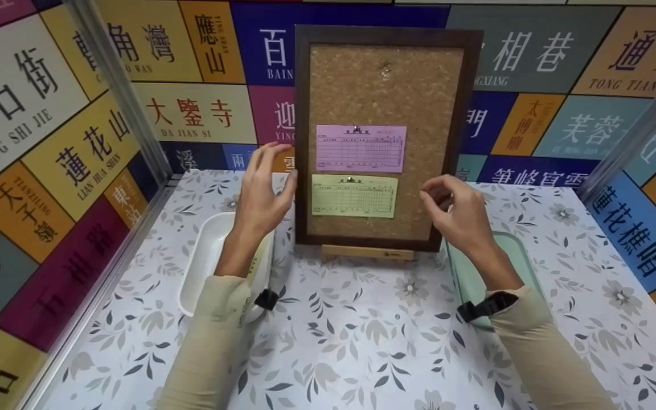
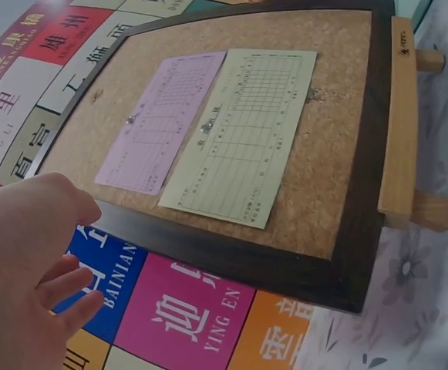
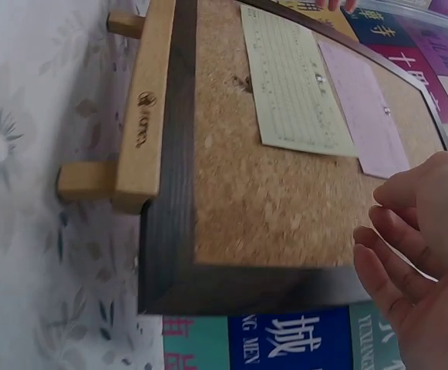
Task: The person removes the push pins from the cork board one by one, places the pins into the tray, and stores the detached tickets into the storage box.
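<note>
A corkboard in a dark wooden frame leans on a light wood stand. Pinned to it are a pink form slip and, just below, a yellow-green form slip, each with a small metallic fastener at its top edge. My left hand is beside the frame's left edge, thumb near the frame and fingers spread, holding nothing. On the other side, my right hand hovers by the lower right of the board. Its fingers are loosely bent, and nothing shows between them in the right wrist view.
Under my left forearm stands a white tray with yellow-green paper in it. A pale green tray lies under my right wrist. A floral cloth covers the table, and panels with place names surround it.
</note>
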### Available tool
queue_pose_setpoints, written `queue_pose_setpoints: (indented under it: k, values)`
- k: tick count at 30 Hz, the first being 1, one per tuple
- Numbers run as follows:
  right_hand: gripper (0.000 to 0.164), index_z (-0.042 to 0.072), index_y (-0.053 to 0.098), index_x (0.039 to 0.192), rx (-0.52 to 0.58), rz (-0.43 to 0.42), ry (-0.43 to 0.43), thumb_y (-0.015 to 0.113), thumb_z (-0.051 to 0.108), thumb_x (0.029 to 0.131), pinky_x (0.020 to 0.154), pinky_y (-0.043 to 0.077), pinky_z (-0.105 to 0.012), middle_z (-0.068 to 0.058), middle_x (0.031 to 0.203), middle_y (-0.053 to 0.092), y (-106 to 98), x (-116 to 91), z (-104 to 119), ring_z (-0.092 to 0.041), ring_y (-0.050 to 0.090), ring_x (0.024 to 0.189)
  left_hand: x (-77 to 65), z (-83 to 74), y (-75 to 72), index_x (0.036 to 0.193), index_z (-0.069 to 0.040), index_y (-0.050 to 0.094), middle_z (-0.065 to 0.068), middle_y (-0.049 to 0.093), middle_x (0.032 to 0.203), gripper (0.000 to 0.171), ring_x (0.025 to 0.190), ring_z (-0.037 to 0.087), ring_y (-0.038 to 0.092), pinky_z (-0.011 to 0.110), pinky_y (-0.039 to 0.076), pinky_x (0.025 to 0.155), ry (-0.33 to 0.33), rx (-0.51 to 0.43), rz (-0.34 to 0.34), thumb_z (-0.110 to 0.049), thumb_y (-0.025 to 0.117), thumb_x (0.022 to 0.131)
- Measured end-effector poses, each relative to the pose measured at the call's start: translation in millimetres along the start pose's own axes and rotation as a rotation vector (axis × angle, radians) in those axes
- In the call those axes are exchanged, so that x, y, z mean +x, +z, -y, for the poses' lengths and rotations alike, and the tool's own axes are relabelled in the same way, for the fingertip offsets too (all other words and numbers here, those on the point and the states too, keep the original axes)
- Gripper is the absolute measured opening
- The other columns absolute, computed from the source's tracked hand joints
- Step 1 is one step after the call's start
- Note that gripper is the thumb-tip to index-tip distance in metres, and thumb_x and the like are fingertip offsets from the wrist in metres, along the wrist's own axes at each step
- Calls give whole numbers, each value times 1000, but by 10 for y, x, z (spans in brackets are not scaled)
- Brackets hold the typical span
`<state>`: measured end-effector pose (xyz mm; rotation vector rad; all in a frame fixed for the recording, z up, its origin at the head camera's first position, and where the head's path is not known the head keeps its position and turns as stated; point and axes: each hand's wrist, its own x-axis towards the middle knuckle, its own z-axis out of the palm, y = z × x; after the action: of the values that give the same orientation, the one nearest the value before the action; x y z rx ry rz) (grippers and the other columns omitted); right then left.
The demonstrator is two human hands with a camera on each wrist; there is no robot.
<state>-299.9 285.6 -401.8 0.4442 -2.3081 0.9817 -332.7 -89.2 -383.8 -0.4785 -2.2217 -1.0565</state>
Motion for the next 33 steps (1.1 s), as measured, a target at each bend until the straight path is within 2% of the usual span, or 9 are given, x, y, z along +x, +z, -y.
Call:
queue_pose_setpoints:
  k: [6, 13, 18, 22, 28, 33]
  values:
    - [7, 12, 77, 106, -9, -8, -25, 77, 16, 101, 66, 50, -13, -2, 93, 75, 143, 219, 125, -13, 67, 77, 170, -101, 91, 145, -20, 64, 13, 54, 156, 42, 146, 25, 54, 44, 49, 120, 32, 4, 14, -22, 71, 104]
    - [12, 10, 76, 106, -30, -31, -52, 78, 20, 100, 68, 53, -19, -2, 94, 74, 264, 499, 283, -11, 67, 79, 301, -193, 224, 151, -26, 62, 14, 46, 164, 49, 149, 27, 51, 46, 49, 119, 3, 29, 43, -23, 72, 103]
    - [18, 12, 75, 108, -49, -5, -50, 78, 29, 101, 69, 56, -25, -1, 93, 74, 360, 639, 419, -10, 67, 77, 367, -215, 310, 152, -22, 60, 16, 41, 167, 53, 146, 30, 52, 45, 48, 121, -20, 35, 24, -19, 73, 101]
    - [18, 12, 76, 109, -57, 3, -55, 78, 28, 101, 71, 54, -26, -2, 95, 74, 441, 716, 487, -14, 68, 79, 420, -219, 355, 150, -16, 61, 18, 40, 167, 52, 146, 32, 52, 45, 46, 122, -40, 31, 5, -18, 75, 100]
    - [18, 10, 76, 109, -37, -3, -64, 79, 25, 100, 75, 56, -29, -5, 95, 75, 543, 818, 542, -17, 69, 80, 480, -230, 400, 145, -18, 62, 16, 38, 168, 50, 148, 32, 49, 45, 47, 121, -56, 54, 0, -19, 78, 98]
    - [18, 8, 76, 109, -15, -6, -91, 78, 23, 100, 75, 56, -30, -6, 93, 75, 607, 882, 567, -18, 69, 81, 499, -242, 433, 144, -20, 62, 16, 39, 167, 55, 148, 32, 49, 43, 48, 120, -67, 102, 0, -19, 84, 94]
